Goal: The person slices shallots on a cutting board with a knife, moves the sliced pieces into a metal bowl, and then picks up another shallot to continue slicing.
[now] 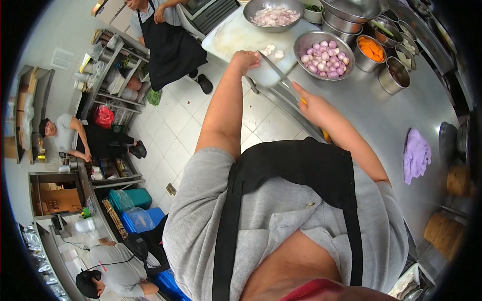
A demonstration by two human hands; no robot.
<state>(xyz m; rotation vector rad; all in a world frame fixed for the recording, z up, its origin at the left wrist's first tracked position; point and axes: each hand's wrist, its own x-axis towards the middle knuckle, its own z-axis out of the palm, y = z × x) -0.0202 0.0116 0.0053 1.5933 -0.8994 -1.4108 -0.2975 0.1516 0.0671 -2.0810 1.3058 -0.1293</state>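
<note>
From here, the one camera sits on the person's head, looking forward and steeply down: apron close below, left hand and right hand farther out, steel counter rightward. Its wide, round-edged view reaches distant shelves, tipped sideways.

Bright, even indoor light shines softly off the steel bench, the fisheye view bends shelves and walls toward black corners, and the knife edge seems slightly blurred, though that is hard to judge.
</note>
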